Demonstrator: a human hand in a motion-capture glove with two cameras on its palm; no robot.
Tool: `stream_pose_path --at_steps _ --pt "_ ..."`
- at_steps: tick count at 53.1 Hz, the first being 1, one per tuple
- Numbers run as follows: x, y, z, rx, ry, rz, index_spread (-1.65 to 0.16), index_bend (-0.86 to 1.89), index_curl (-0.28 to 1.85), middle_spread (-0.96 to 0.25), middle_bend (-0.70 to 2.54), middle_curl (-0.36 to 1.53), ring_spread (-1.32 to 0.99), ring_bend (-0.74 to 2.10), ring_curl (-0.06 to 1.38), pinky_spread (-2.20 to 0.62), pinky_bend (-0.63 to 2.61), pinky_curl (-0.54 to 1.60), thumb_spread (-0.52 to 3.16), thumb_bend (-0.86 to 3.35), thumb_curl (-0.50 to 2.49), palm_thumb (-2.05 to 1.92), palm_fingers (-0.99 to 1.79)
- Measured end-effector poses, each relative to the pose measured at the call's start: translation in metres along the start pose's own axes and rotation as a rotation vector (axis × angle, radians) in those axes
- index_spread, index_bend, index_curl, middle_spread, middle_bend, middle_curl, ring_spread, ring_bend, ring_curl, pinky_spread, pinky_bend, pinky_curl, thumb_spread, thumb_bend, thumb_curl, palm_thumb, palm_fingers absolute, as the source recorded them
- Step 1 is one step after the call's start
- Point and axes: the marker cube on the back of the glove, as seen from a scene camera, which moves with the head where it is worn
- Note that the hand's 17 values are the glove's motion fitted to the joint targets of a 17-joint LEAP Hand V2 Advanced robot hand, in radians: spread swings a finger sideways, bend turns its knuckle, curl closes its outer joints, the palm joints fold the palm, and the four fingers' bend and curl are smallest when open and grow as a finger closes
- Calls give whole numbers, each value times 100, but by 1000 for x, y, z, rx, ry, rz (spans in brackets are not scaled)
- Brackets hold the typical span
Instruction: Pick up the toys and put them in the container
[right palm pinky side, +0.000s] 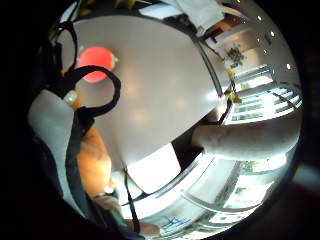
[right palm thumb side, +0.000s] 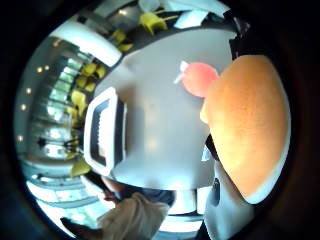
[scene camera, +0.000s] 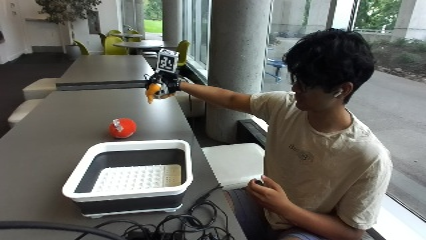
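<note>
A: Where are the toys?

B: One is an orange toy (scene camera: 153, 93), held up in the air in the gloved right hand (scene camera: 162, 82), above the far part of the counter (scene camera: 46, 135). The fingers are curled round it. From the thumb-side palm view the orange toy (right palm thumb side: 247, 125) fills much of the picture, right against the palm.

A: And the other one?

B: A red ball-shaped toy (scene camera: 122, 128) with a small white tag on top sits on the counter, between the raised hand and the container (scene camera: 130, 176). It is apart from the container, a little beyond its far rim. Both palm views show it lying on the grey surface below the hand (right palm pinky side: 95, 62) (right palm thumb side: 199, 78).

A: What does the container look like?

B: A white-rimmed tub with dark walls and a pale perforated floor. It stands on the near end of the counter, close to the person's edge. No toy shows inside it.

A: Anything else around it?

B: A tangle of black cables (scene camera: 180, 222) lies on the counter just in front of the container. The person sits beside the counter with the right arm stretched out; the bare left hand (scene camera: 266, 192) rests low by the lap. A grey pillar (scene camera: 239, 65) stands behind the outstretched arm.
</note>
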Motion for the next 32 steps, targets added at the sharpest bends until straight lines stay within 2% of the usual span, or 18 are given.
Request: stream_pose_path --at_steps 5,8,14,19,26,32 --pt "40 -6 -27 33 43 68 -35 31 28 -33 47 42 -48 91 56 -41 102 43 88 15 76 74 79" --pt "28 -11 -44 49 59 32 -35 32 30 -34 47 44 -49 91 57 -41 103 43 85 15 78 75 79" --pt "-50 -22 -72 62 -45 -70 -36 34 33 -35 47 47 -50 91 58 -41 104 44 81 14 82 75 78" --pt "-119 -22 -81 37 -130 -24 -37 34 36 -36 47 50 -50 92 60 -41 104 45 79 13 85 74 77" --pt "-200 -35 -84 36 -137 -315 -38 32 40 -38 46 54 -50 93 62 -41 108 46 77 10 88 73 73" --pt "-255 -38 -77 -13 -191 -403 -37 25 42 -37 43 57 -49 94 63 -41 113 48 77 8 90 72 67"
